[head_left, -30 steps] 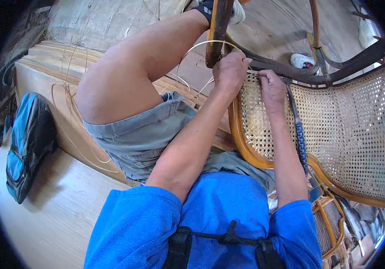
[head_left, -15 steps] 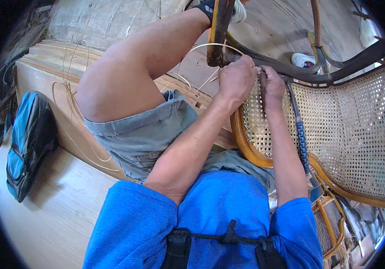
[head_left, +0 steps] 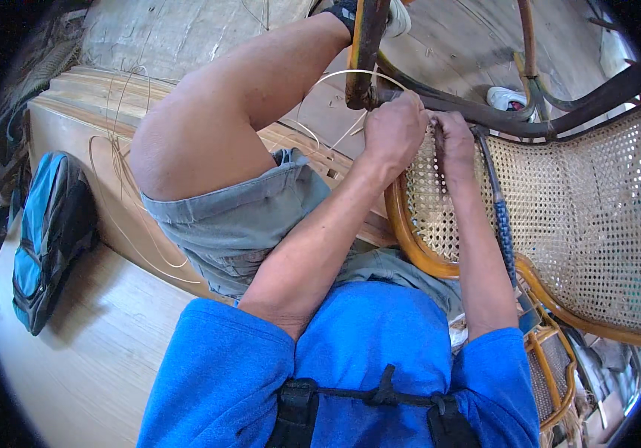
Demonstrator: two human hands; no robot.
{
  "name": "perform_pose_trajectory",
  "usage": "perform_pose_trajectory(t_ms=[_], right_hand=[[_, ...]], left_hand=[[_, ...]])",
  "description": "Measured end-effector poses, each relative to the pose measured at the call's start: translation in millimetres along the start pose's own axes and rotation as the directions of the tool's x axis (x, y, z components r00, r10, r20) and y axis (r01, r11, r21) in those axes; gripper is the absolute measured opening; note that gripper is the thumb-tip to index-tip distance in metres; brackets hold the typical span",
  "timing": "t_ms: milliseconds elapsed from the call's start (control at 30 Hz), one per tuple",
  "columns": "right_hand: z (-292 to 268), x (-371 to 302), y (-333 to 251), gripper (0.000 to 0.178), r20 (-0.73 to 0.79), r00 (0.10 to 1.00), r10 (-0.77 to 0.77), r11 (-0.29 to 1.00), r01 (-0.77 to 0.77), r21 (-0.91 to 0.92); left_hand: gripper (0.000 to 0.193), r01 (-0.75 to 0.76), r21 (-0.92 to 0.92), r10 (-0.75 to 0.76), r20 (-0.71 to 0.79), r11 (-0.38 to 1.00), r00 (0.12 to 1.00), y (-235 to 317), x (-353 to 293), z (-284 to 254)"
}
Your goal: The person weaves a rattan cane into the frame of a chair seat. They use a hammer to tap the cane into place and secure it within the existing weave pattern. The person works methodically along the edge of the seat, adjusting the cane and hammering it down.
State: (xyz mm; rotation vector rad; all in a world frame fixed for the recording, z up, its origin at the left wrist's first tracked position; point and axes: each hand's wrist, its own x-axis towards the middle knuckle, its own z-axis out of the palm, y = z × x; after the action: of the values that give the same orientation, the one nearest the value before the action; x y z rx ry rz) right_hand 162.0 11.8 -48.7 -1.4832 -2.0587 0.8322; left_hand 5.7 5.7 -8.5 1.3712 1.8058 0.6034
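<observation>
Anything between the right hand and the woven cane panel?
Nothing visible: the right hand is at the upper left of the woven cane panel. The blue-handled tool is off to the hand's right, not between. Fingertip contact is hidden.

Seat (head_left: 552, 201) is woven cane, holey and slightly shiny. Frame edge (head_left: 399, 220) looks like glossy varnished wood or rattan, can't tell which. Strip (head_left: 328, 75) is smooth and pale. Tool handle (head_left: 504, 228) is ridged, material unclear. Shirt (head_left: 373, 328) and shorts (head_left: 238, 224) are matt cloth. Bag's (head_left: 43, 231) fabric, planks (head_left: 74, 84) bare wood, board (head_left: 111, 321) smooth, faint sheen.
</observation>
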Motion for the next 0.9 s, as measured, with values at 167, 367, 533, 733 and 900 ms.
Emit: perform_pose_trajectory(t_ms=[167, 367, 533, 733, 900], right_hand=[[-0.6, 1.9, 2.6, 0.018, 0.084, 0.99, 0.117, 0.99, -0.109, -0.094], [-6.2, 5.2, 0.8, 0.018, 0.136, 0.989, 0.056, 0.986, -0.033, -0.163], [-5.4, 7.2, -5.8, 0.017, 0.151, 0.979, 0.134, 0.989, -0.124, -0.078], [-9.5, 14.6, -3.9, 0.015, 0.18, 0.982, -0.056, 0.978, 0.091, -0.189], [-6.4, 13.9, -5.3, 0.014, 0.185, 0.982, -0.043, 0.958, 0.093, -0.27]], left_hand=[[0.026, 0.018, -0.073, -0.017, 0.002, 0.997, 1.0, 4.9, 2.5, -5.9], [0.023, -0.021, -0.065, 0.021, -0.007, 0.998, 1.0, -0.2, 2.9, -5.4], [0.025, 0.016, -0.11, -0.019, -0.027, 0.994, 0.999, -1.7, 4.4, -2.5], [0.024, 0.06, -0.131, -0.066, -0.04, 0.99, 0.997, -8.9, 3.0, -4.1], [0.024, 0.065, -0.136, -0.074, -0.067, 0.989, 0.995, -10.0, 2.8, -1.6]])
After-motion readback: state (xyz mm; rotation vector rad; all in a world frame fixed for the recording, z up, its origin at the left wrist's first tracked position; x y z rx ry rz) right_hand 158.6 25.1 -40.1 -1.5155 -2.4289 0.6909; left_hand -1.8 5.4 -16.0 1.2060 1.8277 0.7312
